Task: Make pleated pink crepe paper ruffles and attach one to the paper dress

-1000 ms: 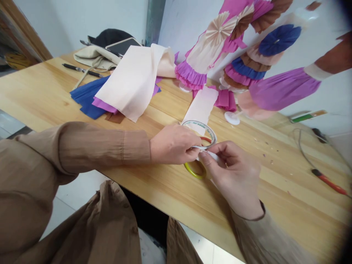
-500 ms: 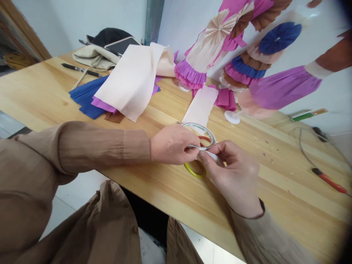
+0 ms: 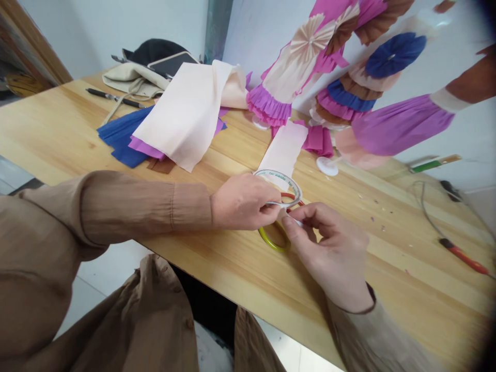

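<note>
My left hand [image 3: 248,202] is closed on the near side of a roll of tape [image 3: 281,177], a thin white ring with green lettering inside. Thumb and forefinger of my right hand [image 3: 333,253] pinch a short white strip of tape [image 3: 295,221] close to the roll. Fingers hide where strip and roll meet. Under both hands, red and yellow loops that look like scissors handles [image 3: 269,242] lie on the table; their blades are hidden. A pale paper strip [image 3: 284,147] lies flat just beyond the roll.
Cream paper [image 3: 182,113] covers purple and blue sheets [image 3: 124,137] at the left, near a black pen [image 3: 112,97] and a cloth bag [image 3: 134,80]. Ruffled paper dresses [image 3: 287,77] stand at the back. A red-handled tool [image 3: 465,257] and paper scraps lie at the right.
My right hand has shifted slightly right and down, and less of the white strip shows at its fingertips. The tape roll has tilted a little; my left hand stays nearly still.
</note>
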### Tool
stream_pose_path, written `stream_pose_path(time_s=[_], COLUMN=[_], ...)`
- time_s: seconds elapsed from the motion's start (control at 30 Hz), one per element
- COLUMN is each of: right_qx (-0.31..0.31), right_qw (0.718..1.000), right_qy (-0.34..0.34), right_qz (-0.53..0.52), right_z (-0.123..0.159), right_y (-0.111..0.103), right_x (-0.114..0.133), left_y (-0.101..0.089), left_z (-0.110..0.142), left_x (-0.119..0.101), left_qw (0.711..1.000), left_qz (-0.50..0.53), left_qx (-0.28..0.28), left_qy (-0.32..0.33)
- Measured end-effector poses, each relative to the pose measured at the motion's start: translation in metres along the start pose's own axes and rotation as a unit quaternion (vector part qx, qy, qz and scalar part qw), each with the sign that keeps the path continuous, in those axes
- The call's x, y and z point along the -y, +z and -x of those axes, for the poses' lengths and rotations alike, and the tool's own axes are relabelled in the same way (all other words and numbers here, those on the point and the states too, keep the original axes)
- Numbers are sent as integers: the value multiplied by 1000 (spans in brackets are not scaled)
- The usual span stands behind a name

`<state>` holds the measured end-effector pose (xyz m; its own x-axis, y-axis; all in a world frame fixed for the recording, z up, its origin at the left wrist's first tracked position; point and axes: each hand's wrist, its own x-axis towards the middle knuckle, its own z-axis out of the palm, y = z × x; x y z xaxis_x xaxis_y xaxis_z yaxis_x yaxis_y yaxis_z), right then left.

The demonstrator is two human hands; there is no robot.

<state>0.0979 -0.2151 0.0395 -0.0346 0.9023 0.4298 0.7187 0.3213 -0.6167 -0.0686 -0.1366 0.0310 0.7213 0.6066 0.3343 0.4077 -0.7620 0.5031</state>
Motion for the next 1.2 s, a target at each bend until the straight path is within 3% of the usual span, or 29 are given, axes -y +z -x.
stream_pose_path(time_s=[0.63,1.03,1.2], right_qx=[-6,28,-7], right_qw=[1000,988,991], right_qy=[12,106,92], right_qz=[1,-105,-96], right_z=[1,-1,-3], right_y=[2,5,3], right_x=[-1,-1,-2], left_y=[5,5,4], left_z=[1,2,1], left_x=[3,2,2], left_qw=[999,997,999], left_qz=[-29,-62,-47], left_qx=[-16,-20,-6], left_qy=[21,37,20])
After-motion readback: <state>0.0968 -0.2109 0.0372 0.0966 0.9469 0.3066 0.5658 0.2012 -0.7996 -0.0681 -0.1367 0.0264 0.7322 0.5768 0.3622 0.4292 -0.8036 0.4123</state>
